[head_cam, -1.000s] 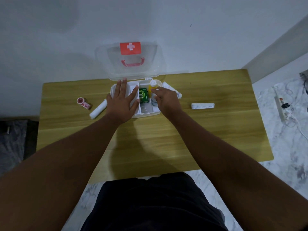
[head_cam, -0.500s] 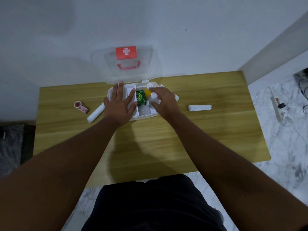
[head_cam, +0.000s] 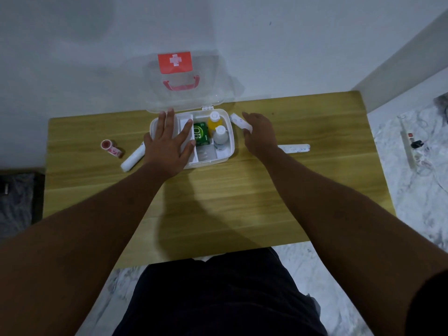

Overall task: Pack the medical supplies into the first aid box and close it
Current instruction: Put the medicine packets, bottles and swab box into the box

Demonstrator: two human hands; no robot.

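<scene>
The white first aid box (head_cam: 229,151) stands open at the table's far middle, its clear lid (head_cam: 218,93) with a red cross leaning back. Inside are a green packet (head_cam: 201,135), a yellow bottle (head_cam: 214,121) and a white bottle (head_cam: 220,136). My left hand (head_cam: 167,146) lies flat over the box's left compartments. My right hand (head_cam: 260,135) is just right of the box, its fingers apart around the end of a white bandage roll (head_cam: 238,120). Another white roll (head_cam: 294,148) lies behind my right wrist, a third (head_cam: 132,158) left of the box, beside a pink tape roll (head_cam: 110,147).
The wooden table (head_cam: 218,202) stands against a white wall. A power strip with cables (head_cam: 412,146) lies on the marble floor to the right. A dark cloth (head_cam: 14,202) is on the floor at the left.
My right hand let go of the white bottle inside the box and moved right to the bandage roll beside it. My left hand stayed on the box.
</scene>
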